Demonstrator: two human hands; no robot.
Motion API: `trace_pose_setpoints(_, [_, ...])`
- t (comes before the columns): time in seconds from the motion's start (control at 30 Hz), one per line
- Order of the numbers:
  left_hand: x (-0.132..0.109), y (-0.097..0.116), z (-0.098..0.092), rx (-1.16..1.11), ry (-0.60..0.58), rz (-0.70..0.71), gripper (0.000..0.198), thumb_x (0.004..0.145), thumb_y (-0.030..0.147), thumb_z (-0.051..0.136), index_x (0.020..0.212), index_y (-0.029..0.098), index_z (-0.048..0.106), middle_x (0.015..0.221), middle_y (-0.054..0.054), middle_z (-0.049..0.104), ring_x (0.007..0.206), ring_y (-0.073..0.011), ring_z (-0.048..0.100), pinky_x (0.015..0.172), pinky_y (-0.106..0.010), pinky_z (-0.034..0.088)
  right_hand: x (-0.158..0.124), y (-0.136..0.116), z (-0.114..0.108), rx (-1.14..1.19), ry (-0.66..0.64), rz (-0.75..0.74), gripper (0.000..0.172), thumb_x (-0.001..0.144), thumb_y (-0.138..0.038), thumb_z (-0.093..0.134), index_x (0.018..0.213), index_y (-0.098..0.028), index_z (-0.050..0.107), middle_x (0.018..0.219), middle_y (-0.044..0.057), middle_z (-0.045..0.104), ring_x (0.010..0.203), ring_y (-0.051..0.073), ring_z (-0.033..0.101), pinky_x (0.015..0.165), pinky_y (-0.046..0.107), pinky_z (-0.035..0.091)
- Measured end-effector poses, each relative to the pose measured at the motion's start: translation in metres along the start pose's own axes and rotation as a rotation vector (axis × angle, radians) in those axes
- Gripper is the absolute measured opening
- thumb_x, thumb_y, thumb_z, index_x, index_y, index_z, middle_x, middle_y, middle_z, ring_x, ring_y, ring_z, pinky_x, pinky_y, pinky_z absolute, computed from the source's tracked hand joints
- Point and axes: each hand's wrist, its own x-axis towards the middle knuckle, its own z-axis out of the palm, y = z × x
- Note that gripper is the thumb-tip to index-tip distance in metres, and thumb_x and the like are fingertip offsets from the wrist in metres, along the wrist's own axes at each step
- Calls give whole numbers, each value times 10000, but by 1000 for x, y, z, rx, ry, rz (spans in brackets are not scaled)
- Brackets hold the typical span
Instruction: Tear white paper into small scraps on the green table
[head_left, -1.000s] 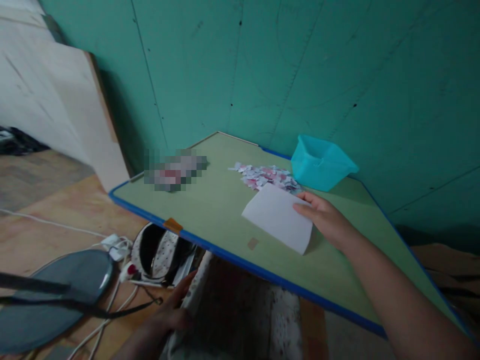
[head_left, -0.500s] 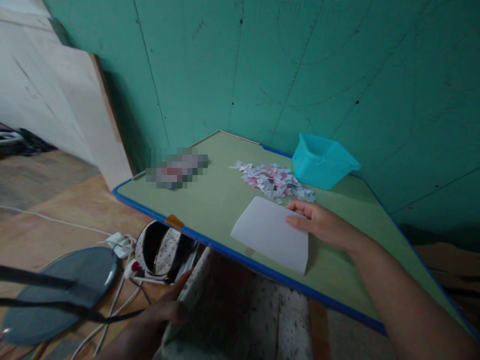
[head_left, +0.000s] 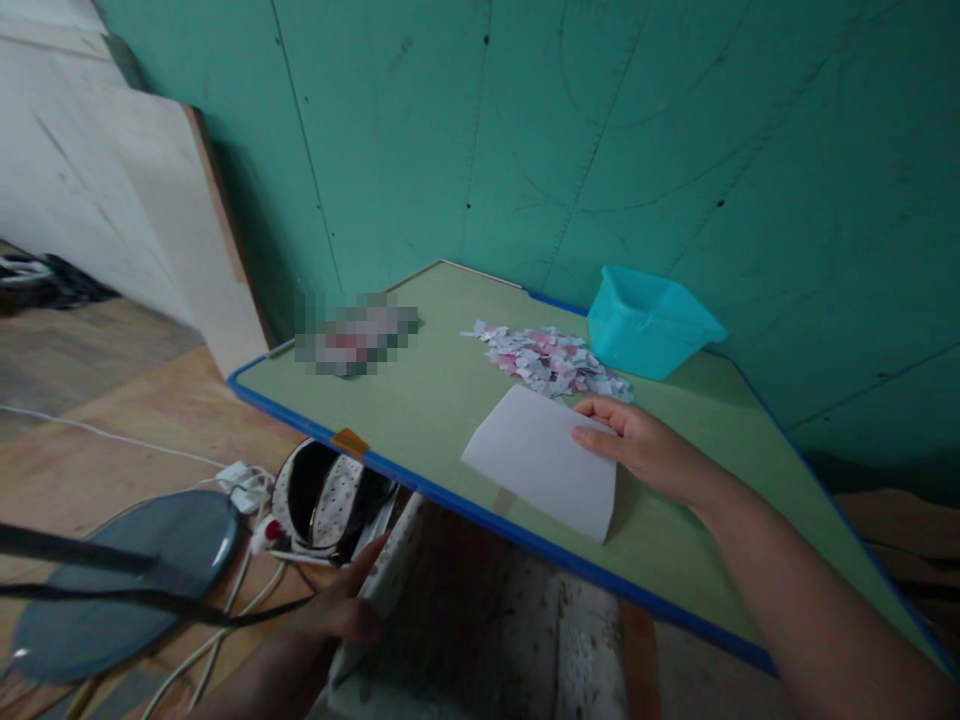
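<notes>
**White sheet at the desk's near edge**

White paper sheet [head_left: 540,462] lies on the green, blue-rimmed desk [head_left: 420,400], its near corner close to the rim. The right hand [head_left: 637,450] rests on the sheet's right edge, its fingers [head_left: 596,437] nearly straight on top. The thumb is hidden, so a pinch cannot be confirmed. Just behind the sheet is a pile of pink and white paper scraps [head_left: 551,360], and beyond that, against the teal wall, a teal tub [head_left: 649,322]. The left hand [head_left: 337,610] is below the desk in shadow, touching the edge of a patterned cloth [head_left: 480,640]. Whether its fingers grip cannot be told. A spotted bag [head_left: 326,500], white cables [head_left: 244,480] and a grey disc [head_left: 120,590] lie on the floor.
</notes>
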Motion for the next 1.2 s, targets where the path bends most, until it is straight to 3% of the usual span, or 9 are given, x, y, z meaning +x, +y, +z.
trace_pose_setpoints(0.33, [10, -8, -15, -3, 63, -37, 911, 484, 50, 587, 1302, 202, 214, 786, -31, 709, 873, -311, 608, 727, -410, 469, 1, -1, -1, 12, 67, -21, 200, 735, -350, 515, 841, -185, 479, 729, -10, 525, 587, 98, 488, 508, 205, 354])
trace_pose_setpoints(0.53, [2, -5, -2, -13, -3, -19, 841, 577, 55, 484, 1317, 196, 112, 742, -50, 707, 914, -311, 592, 718, -444, 459, 1, 0, 2, -32, 50, -23, 206, 741, -361, 502, 837, -179, 477, 712, -7, 521, 569, 98, 479, 492, 204, 350])
trace_pose_setpoints(0.8, [-2, 0, 6, 10, 5, -18, 828, 564, 45, 499, 1300, 201, 154, 735, -24, 698, 882, -291, 599, 712, -407, 455, 2, 0, 3, -17, 21, -25, 183, 755, -340, 500, 847, -183, 477, 734, -17, 521, 592, 89, 479, 512, 203, 355])
trace_pose_setpoints(0.93, [19, -9, -15, 190, 72, 93, 903, 470, -13, 546, 1295, 149, 216, 506, 68, 634, 673, -215, 615, 591, -268, 456, 2, -1, 4, -1, 11, -10, 189, 758, -345, 496, 854, -184, 470, 734, -14, 523, 593, 92, 483, 513, 206, 358])
trace_pose_setpoints(1.0, [34, -15, -32, 390, 194, 162, 969, 387, -87, 552, 1287, 88, 239, 433, 101, 602, 432, -140, 538, 390, -198, 365, 2, -1, 5, 7, 8, -1, 193, 760, -347, 493, 863, -185, 467, 744, -11, 526, 598, 94, 486, 515, 208, 362])
trace_pose_setpoints(1.07, [46, -21, -46, 438, 193, 184, 922, 388, -99, 544, 1262, 85, 311, 357, 116, 555, 301, -105, 423, 330, -204, 318, 1, -1, 5, 0, 12, -6, 198, 762, -346, 491, 875, -185, 469, 765, -6, 530, 613, 97, 490, 526, 210, 367])
trace_pose_setpoints(1.2, [53, -26, -55, 362, 131, 297, 843, 387, -96, 541, 1200, 72, 392, 432, 93, 596, 386, -106, 482, 357, -187, 345, 1, -1, 6, -17, 8, -15, 203, 759, -350, 494, 874, -184, 474, 774, -1, 534, 621, 102, 494, 531, 214, 370])
